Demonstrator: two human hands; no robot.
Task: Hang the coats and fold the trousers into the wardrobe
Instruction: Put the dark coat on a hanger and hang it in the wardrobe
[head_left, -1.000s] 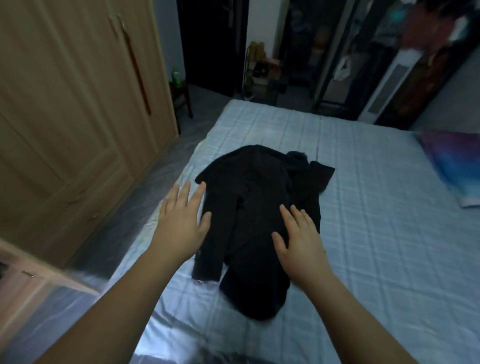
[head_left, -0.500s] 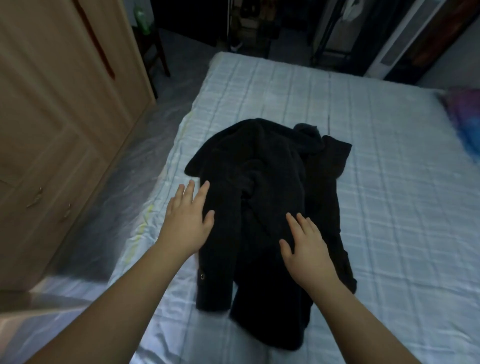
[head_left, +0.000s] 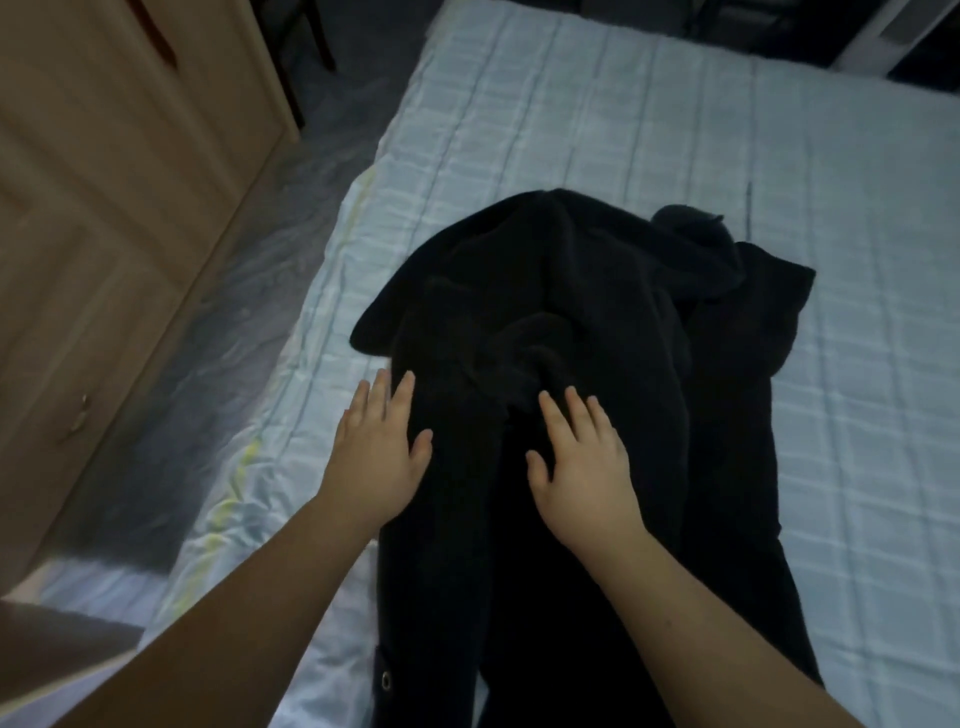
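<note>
A black fleecy coat (head_left: 587, 322) lies crumpled on the pale checked bed (head_left: 675, 135), running from the middle of the view down to the lower edge. My left hand (head_left: 376, 457) is open, palm down, over the coat's left edge, fingers spread. My right hand (head_left: 582, 462) is also open and flat over the coat's middle, just below a bunched fold. Neither hand grips the cloth. The wooden wardrobe (head_left: 104, 208) stands at the left with its doors closed.
A strip of grey floor (head_left: 223, 332) runs between the wardrobe and the bed's left edge. Chair legs (head_left: 311, 36) show at the top left. A white upright unit (head_left: 893, 36) stands past the bed's far right corner.
The view has tilted down and moved closer to the bed, so the coat looks bigger. Both hands stayed open over the coat, with the right hand now nearer the bunched fold.
</note>
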